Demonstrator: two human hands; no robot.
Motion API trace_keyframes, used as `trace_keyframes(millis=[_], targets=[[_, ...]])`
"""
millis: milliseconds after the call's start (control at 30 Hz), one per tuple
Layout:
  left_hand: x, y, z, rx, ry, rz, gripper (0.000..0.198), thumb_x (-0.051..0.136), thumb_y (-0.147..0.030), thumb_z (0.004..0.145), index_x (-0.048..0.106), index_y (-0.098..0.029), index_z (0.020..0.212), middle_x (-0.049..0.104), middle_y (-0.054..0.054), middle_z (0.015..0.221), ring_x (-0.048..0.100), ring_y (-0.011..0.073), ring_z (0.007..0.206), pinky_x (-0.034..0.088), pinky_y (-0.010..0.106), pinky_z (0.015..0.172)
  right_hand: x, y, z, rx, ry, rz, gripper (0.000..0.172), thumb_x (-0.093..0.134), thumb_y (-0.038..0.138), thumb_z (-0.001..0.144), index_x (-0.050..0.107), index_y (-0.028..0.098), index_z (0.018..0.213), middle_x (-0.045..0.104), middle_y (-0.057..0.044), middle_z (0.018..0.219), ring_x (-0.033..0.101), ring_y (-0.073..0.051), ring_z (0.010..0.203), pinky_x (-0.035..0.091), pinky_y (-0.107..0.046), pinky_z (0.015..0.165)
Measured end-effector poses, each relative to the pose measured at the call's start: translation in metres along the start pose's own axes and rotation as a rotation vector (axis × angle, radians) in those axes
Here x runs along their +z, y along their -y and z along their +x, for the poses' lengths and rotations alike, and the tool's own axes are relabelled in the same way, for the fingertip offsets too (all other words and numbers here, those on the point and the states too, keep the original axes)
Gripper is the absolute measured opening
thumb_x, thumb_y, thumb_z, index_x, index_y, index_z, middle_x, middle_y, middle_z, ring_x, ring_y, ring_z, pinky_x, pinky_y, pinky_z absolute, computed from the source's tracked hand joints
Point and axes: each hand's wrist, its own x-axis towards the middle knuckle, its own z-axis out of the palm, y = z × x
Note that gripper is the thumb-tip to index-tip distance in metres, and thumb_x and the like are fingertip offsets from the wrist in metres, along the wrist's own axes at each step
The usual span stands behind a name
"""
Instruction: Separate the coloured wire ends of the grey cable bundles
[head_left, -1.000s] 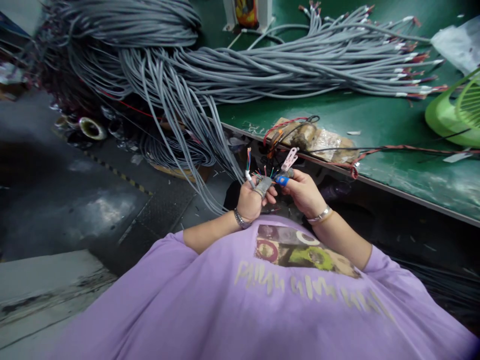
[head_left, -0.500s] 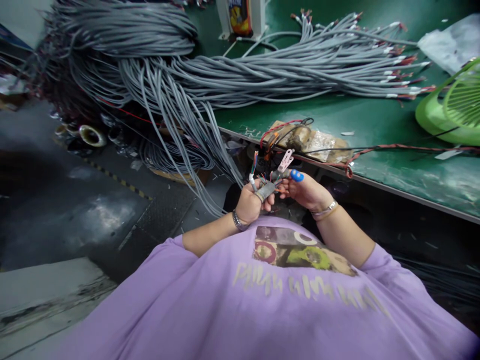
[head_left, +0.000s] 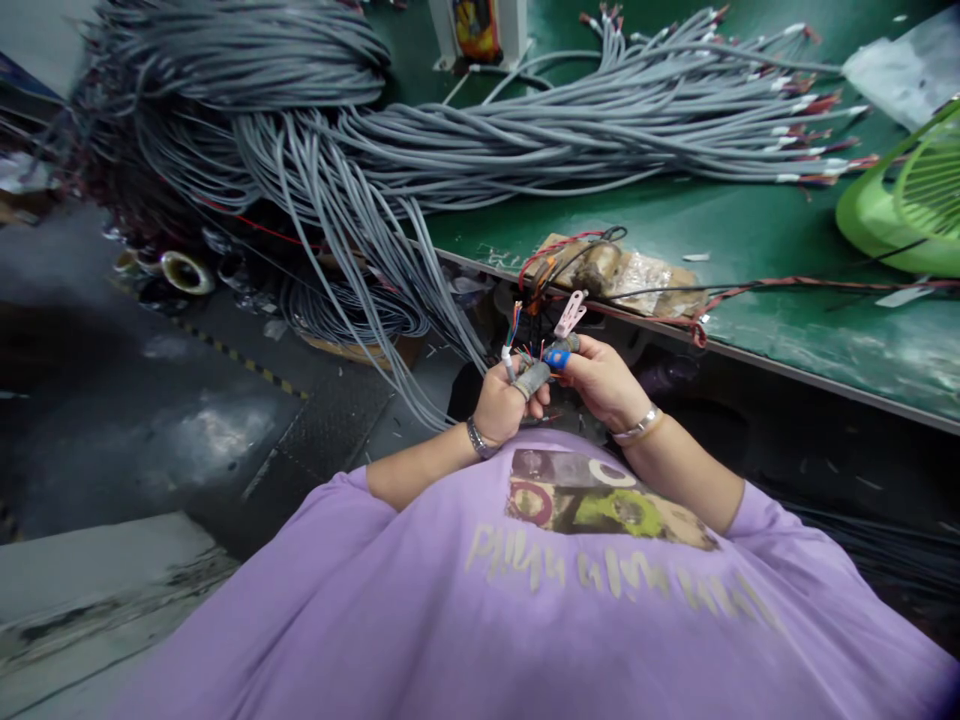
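Observation:
My left hand (head_left: pixel 499 408) is closed around a grey cable (head_left: pixel 511 370), whose end stands up with a white band and thin coloured wires (head_left: pixel 515 322). A grey wrap (head_left: pixel 532 380) covers the left thumb. Close beside it, my right hand (head_left: pixel 606 385) pinches at fine coloured strands; its thumb wears a blue cover (head_left: pixel 556 358), and a grey wrap (head_left: pixel 570 343) is on its forefinger. The fingers hide most of what is between them. Just beyond the hands, a pink clothes peg (head_left: pixel 571 313) sticks up by the bench edge.
Many grey cables (head_left: pixel 480 150) lie across the green bench (head_left: pixel 787 240), some hanging over its edge. A cardboard piece with a taped lump (head_left: pixel 600 268) sits at the edge, beside a red-black twisted wire (head_left: pixel 795 284). At right stands a green fan (head_left: pixel 885 215).
My right hand has moved left toward my left hand. Its blue-covered thumb, raised before, has come down against the fingers over the wires. My left hand keeps its hold on the cable.

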Motion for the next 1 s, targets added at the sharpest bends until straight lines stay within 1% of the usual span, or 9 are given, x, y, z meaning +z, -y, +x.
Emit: trace_keyframes(millis=[100,233,333,400,500,633,700,867,1000], targets=[[0.001,-0.003,0.0,-0.011,-0.031,-0.03,0.041,0.076,-0.053,0.073,0.054,-0.018,0.069,0.06,-0.004,0.052,0.047,0.0057,0.034,0.031,0.019,0.035,-0.003,0.0,0.0,0.013,0.011,0.046,0.037,0.092,0.041,0.058,0.066,0.017,0.072,0.061,0.003,0.064,0.051,-0.008,0.056,0.039,-0.023,0.054],[-0.001,-0.012,0.001,-0.068,-0.05,-0.096,0.039,0.076,-0.051,0.07,0.056,-0.018,0.072,0.057,-0.005,0.049,0.041,0.0048,0.032,0.025,0.018,0.033,-0.02,0.005,0.005,0.119,0.078,0.202,0.042,0.087,0.051,0.062,0.064,0.019,0.073,0.062,0.003,0.065,0.053,-0.009,0.056,0.047,-0.024,0.056],[0.0,-0.017,0.002,-0.096,-0.001,-0.128,0.038,0.076,-0.051,0.069,0.056,-0.018,0.074,0.055,-0.006,0.048,0.041,0.0053,0.032,0.024,0.018,0.032,-0.031,0.009,0.014,0.198,0.058,0.299,0.044,0.076,0.062,0.074,0.063,0.02,0.077,0.065,0.001,0.069,0.052,-0.009,0.055,0.047,-0.024,0.053],[0.001,-0.02,0.004,-0.104,0.05,-0.148,0.039,0.077,-0.051,0.068,0.055,-0.019,0.073,0.055,-0.005,0.047,0.041,0.0059,0.032,0.024,0.019,0.032,-0.031,0.012,0.021,0.201,0.056,0.294,0.046,0.074,0.065,0.076,0.062,0.02,0.077,0.066,0.0,0.071,0.052,-0.009,0.054,0.045,-0.023,0.051],[0.006,-0.024,0.008,-0.117,0.112,-0.163,0.04,0.077,-0.051,0.068,0.053,-0.019,0.072,0.055,-0.005,0.046,0.041,0.0062,0.031,0.024,0.019,0.032,-0.023,0.012,0.027,0.087,0.086,0.207,0.049,0.081,0.064,0.069,0.063,0.019,0.078,0.063,0.001,0.069,0.047,-0.008,0.052,0.038,-0.022,0.048],[0.008,-0.025,0.014,-0.123,0.136,-0.167,0.04,0.077,-0.05,0.068,0.053,-0.018,0.071,0.055,-0.004,0.045,0.04,0.0057,0.031,0.024,0.018,0.033,-0.012,0.007,0.032,-0.193,-0.118,0.084,0.055,0.084,0.068,0.061,0.061,0.018,0.068,0.051,0.005,0.054,0.036,-0.006,0.047,0.026,-0.023,0.045],[0.008,-0.023,0.017,-0.133,0.139,-0.167,0.04,0.077,-0.05,0.068,0.052,-0.018,0.07,0.055,-0.004,0.045,0.04,0.0055,0.031,0.024,0.018,0.033,-0.009,0.005,0.034,-0.229,-0.159,0.079,0.06,0.078,0.076,0.062,0.059,0.019,0.065,0.051,0.004,0.054,0.038,-0.007,0.048,0.027,-0.023,0.046],[0.008,-0.018,0.021,-0.146,0.155,-0.172,0.04,0.076,-0.049,0.069,0.051,-0.019,0.07,0.055,-0.005,0.045,0.04,0.0053,0.03,0.024,0.018,0.033,-0.003,0.009,0.038,-0.003,-0.042,0.249,0.062,0.068,0.082,0.068,0.064,0.02,0.074,0.059,0.002,0.061,0.045,-0.009,0.052,0.038,-0.026,0.051],[0.01,-0.016,0.02,-0.167,0.161,-0.148,0.043,0.077,-0.052,0.067,0.05,-0.019,0.07,0.054,-0.005,0.045,0.039,0.0054,0.03,0.023,0.018,0.033,-0.002,0.008,0.042,0.02,-0.035,0.372,0.058,0.075,0.076,0.066,0.064,0.02,0.075,0.061,0.004,0.061,0.049,-0.009,0.053,0.041,-0.025,0.053]])
